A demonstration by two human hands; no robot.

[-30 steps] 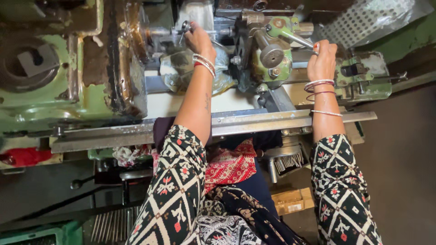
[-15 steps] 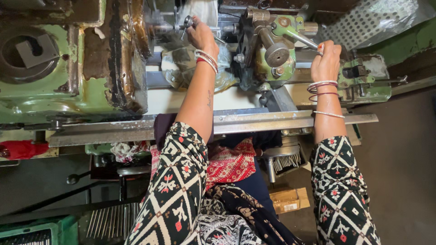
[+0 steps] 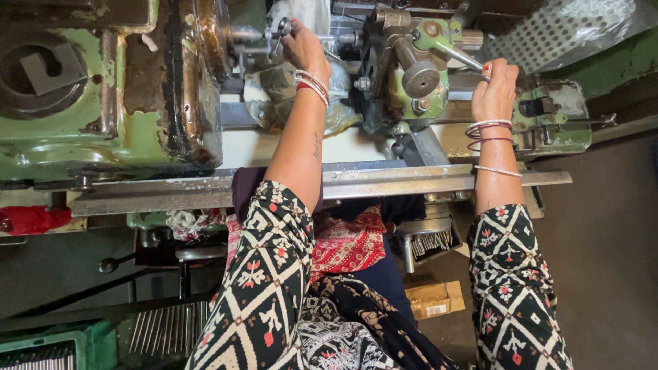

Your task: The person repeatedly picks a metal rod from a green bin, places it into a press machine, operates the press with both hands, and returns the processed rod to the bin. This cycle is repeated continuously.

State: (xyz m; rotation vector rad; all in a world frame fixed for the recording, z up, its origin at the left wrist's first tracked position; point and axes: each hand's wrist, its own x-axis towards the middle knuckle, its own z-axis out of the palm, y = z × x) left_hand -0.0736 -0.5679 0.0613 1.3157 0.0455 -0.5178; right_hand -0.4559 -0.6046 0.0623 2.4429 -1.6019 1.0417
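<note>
I stand at a worn green lathe. My left hand reaches to the chuck area and is closed around a small metal part at the spindle. My right hand grips a steel lever handle on the green tool carriage. Both wrists carry bangles. What sits between my left fingers is mostly hidden by the hand.
A long steel rail runs across the front of the machine. A perforated metal guard sits at the top right. Below are a cardboard box, a bundle of thin metal rods, a green crate and a red cloth.
My right hand has shifted slightly right along the lever handle and my left hand has stayed at the spindle. The view has drifted a little.
</note>
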